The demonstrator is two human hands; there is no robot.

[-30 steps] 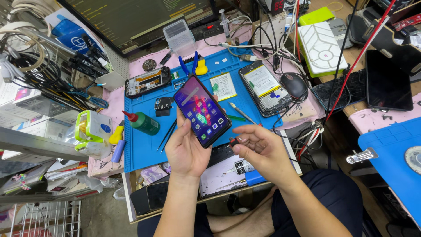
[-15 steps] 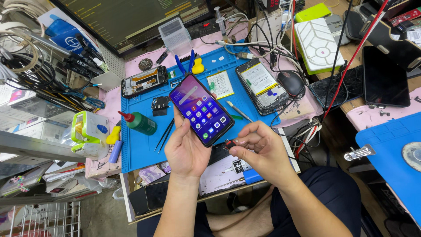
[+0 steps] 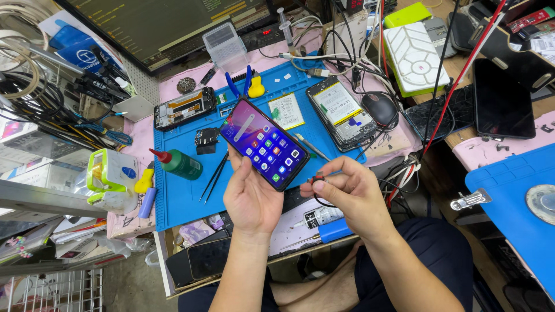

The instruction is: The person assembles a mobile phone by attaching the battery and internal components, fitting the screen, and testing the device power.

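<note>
Blue mat (image 3: 179,196) below, with green bottle (image 3: 180,163) and tweezers (image 3: 214,176) on it. Phone (image 3: 263,143) with lit screen, held up above mat in left hand (image 3: 251,193). Right hand (image 3: 347,193) just beside, pinching small black cable plug (image 3: 317,179) near phone's bottom end.

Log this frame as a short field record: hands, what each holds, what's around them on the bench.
left hand: left hand holds a smartphone, screen lit, tilted above the mat
right hand: right hand pinches a small red-and-black connector on a thin black cable, near the phone's lower end
surface: blue work mat
left of hands: green squeeze bottle with red tip, black tweezers
behind phone: opened phone with battery showing, disassembled phone frame, computer mouse
</note>
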